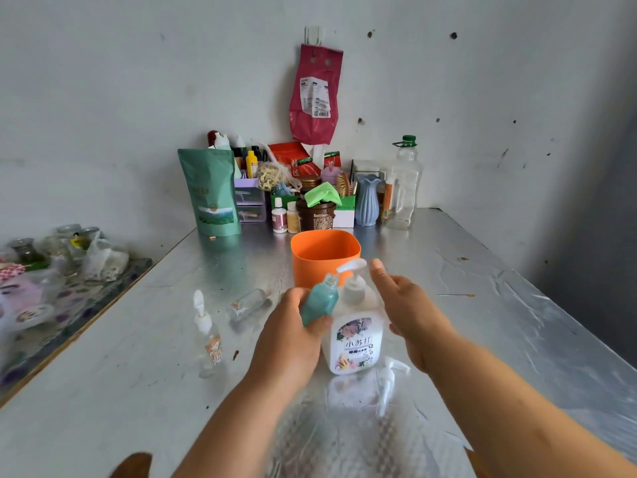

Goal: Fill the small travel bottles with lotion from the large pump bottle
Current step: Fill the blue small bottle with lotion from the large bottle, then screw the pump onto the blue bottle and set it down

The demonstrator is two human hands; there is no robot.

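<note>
1. The left hand (293,327) grasped the small teal travel bottle (319,300), fingers curled round its lower body. The bottle was tilted, its uncapped neck pointing up toward the spout of the large pump bottle (356,339).
2. The large pump bottle stood upright on the foil-covered table (517,322), just right of the left hand, its white spout reaching left over the teal bottle's neck.
3. The right hand (410,315) was released, holding nothing. Its fingers were stretched out beside the pump head, and whether it touched the bottle could not be told.
4. An orange tub (324,251) stood directly behind the pump bottle, close enough that the spout overlapped its front wall in the head view.
5. A loose white pump head (389,377) lay on the table in front of the pump bottle, under the right wrist.
6. To the left, a clear travel bottle with pump top (208,339) stood upright, and another clear bottle (248,303) lay on its side near the left hand.
7. At the back wall stood a green pouch (212,191), a brown jar (315,215) topped with a green cloth (322,194), a blue vase (368,200) and a tall clear bottle with green cap (403,184), all well apart from the hands.
8. A red bag (315,94) hung on the wall above them.
</note>
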